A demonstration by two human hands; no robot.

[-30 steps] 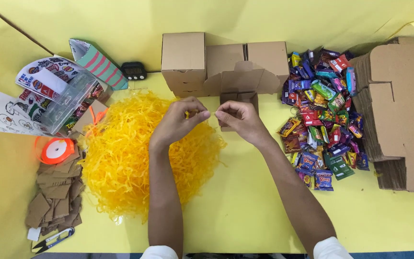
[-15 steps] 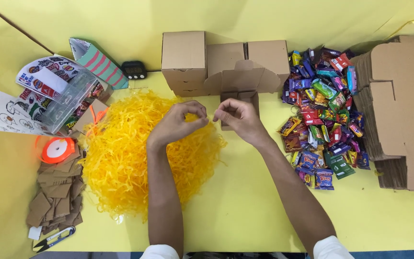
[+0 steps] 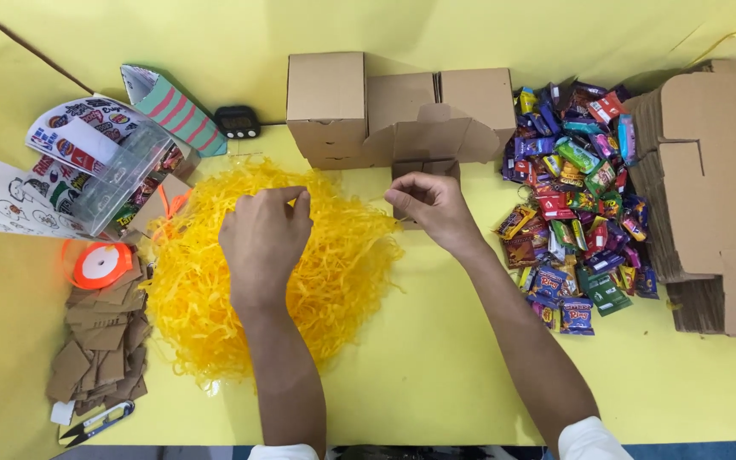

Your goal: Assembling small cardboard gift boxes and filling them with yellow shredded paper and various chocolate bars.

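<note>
A big heap of yellow shredded paper (image 3: 342,281) lies in the middle of the yellow table. My left hand (image 3: 264,243) hovers over its top, fingers curled and pinched at a few strands. To the right, my right hand (image 3: 433,209) pinches a thin yellow strand just in front of a small open cardboard box (image 3: 423,168). The two hands are about a hand's width apart.
Folded cardboard boxes (image 3: 327,102) stand at the back. A pile of wrapped sweets (image 3: 572,196) lies right, with stacked flat cardboard (image 3: 709,196) beyond. On the left are sticker sheets (image 3: 70,149), a clear plastic box (image 3: 121,175), an orange ribbon spool (image 3: 101,264), cardboard tags (image 3: 100,349), snips (image 3: 95,422) and a small timer (image 3: 237,122).
The hands were close together by the small box; my left hand has moved left and down onto the shredded paper. My right hand has stayed almost in place.
</note>
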